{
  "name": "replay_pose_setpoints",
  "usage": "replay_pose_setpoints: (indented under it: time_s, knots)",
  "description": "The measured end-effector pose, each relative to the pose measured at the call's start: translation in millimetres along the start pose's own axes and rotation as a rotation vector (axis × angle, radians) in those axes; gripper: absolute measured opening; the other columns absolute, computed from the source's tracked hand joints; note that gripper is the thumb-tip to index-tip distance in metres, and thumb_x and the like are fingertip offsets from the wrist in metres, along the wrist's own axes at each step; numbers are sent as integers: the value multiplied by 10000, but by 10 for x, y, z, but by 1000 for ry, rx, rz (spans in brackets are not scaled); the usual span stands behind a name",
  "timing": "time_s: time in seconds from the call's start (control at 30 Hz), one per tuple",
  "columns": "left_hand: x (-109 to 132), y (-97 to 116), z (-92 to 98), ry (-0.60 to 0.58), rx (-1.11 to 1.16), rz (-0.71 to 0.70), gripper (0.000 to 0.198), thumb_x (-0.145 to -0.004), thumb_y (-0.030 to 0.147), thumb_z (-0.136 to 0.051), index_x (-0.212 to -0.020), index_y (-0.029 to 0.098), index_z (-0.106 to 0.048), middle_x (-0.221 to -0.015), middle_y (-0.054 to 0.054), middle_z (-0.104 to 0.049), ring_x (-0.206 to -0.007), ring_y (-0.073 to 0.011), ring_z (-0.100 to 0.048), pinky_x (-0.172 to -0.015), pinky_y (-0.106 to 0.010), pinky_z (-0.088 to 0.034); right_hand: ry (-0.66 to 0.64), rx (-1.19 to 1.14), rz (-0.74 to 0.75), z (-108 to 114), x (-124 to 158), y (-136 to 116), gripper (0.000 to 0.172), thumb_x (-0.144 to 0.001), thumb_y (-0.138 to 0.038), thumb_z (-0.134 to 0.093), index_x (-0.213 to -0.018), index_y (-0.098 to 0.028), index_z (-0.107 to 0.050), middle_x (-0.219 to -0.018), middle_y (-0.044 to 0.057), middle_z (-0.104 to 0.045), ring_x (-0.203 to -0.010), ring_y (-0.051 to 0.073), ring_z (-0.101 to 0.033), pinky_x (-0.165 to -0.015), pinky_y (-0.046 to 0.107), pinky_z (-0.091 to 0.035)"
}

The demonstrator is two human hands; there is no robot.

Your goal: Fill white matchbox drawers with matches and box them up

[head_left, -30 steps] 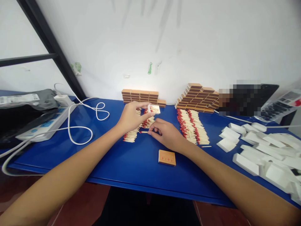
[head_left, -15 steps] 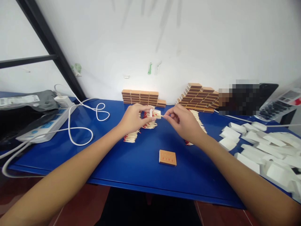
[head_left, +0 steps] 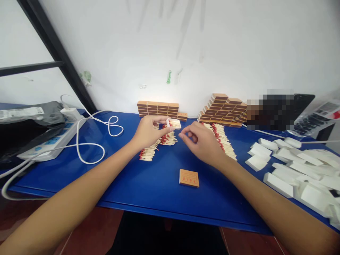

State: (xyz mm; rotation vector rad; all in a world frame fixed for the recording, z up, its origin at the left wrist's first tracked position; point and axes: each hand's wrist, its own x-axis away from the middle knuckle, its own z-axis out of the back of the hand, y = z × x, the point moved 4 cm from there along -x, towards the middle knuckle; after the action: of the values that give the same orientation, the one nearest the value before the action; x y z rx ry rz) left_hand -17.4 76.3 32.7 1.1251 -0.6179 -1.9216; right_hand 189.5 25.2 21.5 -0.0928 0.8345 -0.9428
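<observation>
My left hand (head_left: 148, 132) pinches a small white matchbox tray (head_left: 174, 123) with red-tipped matches in it, held above a row of loose matches (head_left: 156, 145) on the blue table (head_left: 148, 184). My right hand (head_left: 202, 143) hovers just right of the tray, thumb and forefinger curled close together with nothing seen between them. A second, longer row of matches (head_left: 223, 140) lies partly under that hand. One orange matchbox sleeve (head_left: 189, 178) lies flat near the table's front edge.
Stacks of orange matchboxes (head_left: 159, 109) and another stack of matchboxes (head_left: 223, 115) stand against the white wall. Several white trays (head_left: 294, 166) are heaped at the right. A power strip (head_left: 50, 141) with white cables (head_left: 90, 141) and a dark bag lie at the left.
My right hand picked a match off the table, brought it up to the tray, and has now drawn back a little down and left of there. The left hand stayed put.
</observation>
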Motion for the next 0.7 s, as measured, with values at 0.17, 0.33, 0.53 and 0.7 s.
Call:
replay_pose_setpoints:
  time_s: [0.17, 0.33, 0.53, 0.7]
  knots:
    - [-11, 4, 27, 16, 21, -7, 405, -790, 398, -909, -1148, 224, -831, -1156, -86, -831, -1071, -267, -782, -1020, -449, -603, -238, -17, 38, -327, 64, 37, 43, -999, -240, -663, -1032, -232, -689, -1014, 45, -624, -836, 188, -624, -774, 340, -501]
    - [-8, 8, 26, 11, 8, -13, 377, -790, 362, -910, -1134, 230, -835, -1141, -76, -835, -1067, -260, -784, -1018, -433, -606, -293, 10, 23, -430, 51, 74, 51, -993, -187, -655, -963, -224, -670, -997, 39, -632, -841, 185, -636, -780, 328, -503]
    - [-11, -10, 30, 12, -23, -13, 389, -803, 362, -903, -1162, 234, -826, -1169, -80, -829, -1084, -269, -780, -1034, -459, -595, -367, 46, 27, -368, 69, 34, 59, -1016, -192, -608, -974, -216, -641, -1024, 52, -625, -843, 188, -629, -769, 331, -495]
    - [-11, 8, 56, 33, -185, -88, 362, -825, 347, -895, -1168, 258, -821, -1101, -62, -834, -1065, -267, -757, -1020, -465, -575, -362, 76, 26, -171, 100, 74, 81, -1030, -231, -576, -992, -226, -648, -1030, 52, -619, -804, 183, -615, -727, 335, -483]
